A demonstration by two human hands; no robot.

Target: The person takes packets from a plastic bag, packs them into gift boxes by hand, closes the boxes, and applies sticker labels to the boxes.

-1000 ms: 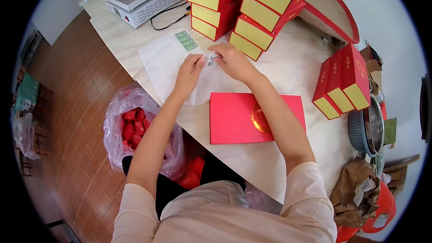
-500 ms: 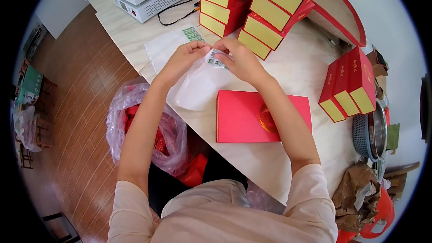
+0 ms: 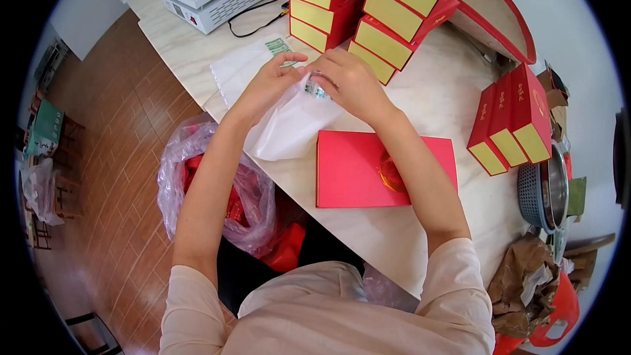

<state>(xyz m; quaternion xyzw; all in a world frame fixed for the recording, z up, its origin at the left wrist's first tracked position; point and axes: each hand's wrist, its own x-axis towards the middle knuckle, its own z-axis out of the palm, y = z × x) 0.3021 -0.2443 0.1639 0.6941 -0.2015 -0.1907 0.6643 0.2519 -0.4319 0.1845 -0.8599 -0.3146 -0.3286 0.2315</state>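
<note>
My left hand (image 3: 273,82) and my right hand (image 3: 348,82) meet above the table, pinching the top of a white translucent sheet (image 3: 289,125) with small green printed labels (image 3: 317,88) on it. The sheet is lifted and bent, and hangs down over the table's edge area. Behind my left hand lies another white sheet (image 3: 230,71) with green labels (image 3: 277,46). A closed red box (image 3: 348,169) with a gold emblem lies flat below my right hand, partly under my right forearm.
Tall stacks of red and yellow boxes (image 3: 397,10) stand behind my hands; three more (image 3: 509,118) are at the right. A white machine (image 3: 227,0) with a cable sits back left. Below the table edge hangs a plastic bag (image 3: 253,190) with red packets. Brown paper (image 3: 519,279) lies lower right.
The labelled sheet held between my hands has been raised off the table and bent upward. My left thumb and forefinger have spread slightly since half a second ago.
</note>
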